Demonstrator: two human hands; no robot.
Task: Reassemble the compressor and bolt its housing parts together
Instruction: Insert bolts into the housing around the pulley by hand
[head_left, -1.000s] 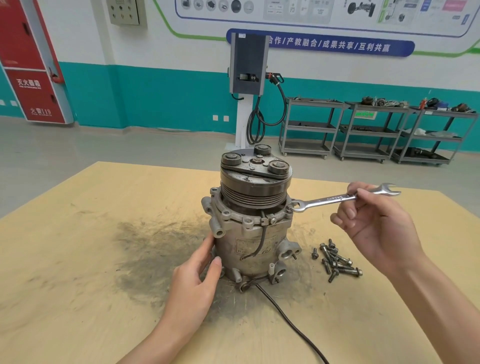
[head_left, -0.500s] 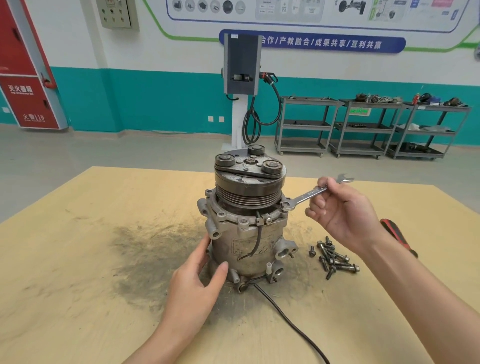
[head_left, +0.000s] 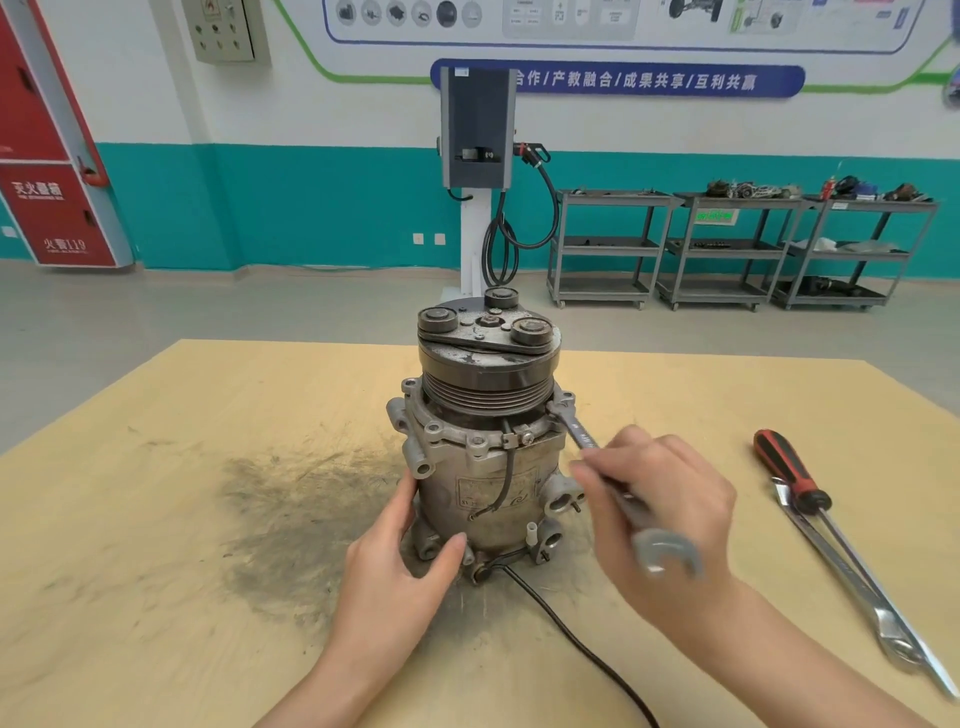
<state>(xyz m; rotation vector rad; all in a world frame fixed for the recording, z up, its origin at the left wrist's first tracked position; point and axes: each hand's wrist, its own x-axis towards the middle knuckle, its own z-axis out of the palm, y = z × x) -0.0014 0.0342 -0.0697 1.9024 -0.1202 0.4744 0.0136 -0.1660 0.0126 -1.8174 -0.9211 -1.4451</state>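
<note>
Compressor (head_left: 488, 441) standing upright near the middle of the wooden table (head_left: 156, 519), pulley end up, beside a dark dirty patch (head_left: 291, 509) on the wood. Left hand (head_left: 400, 566) spread open against the lower left side of the body, fingers along the side, thumb reaching across the front near the bottom. Right hand (head_left: 660, 514) closed around the middle of a wrench (head_left: 618, 499). Ring end of the wrench set on a bolt spot at the right edge of the flange, just under the pulley. Open end poking out below the right hand, blurry. Black cable (head_left: 582, 639) running from the bottom of the compressor toward the near edge of the table. Red and black screwdriver (head_left: 795, 478) lying on the table well to the right, crossed with a long shiny metal tool (head_left: 852, 587). Grey carts (head_left: 727, 249) along the teal wall far behind.
</note>
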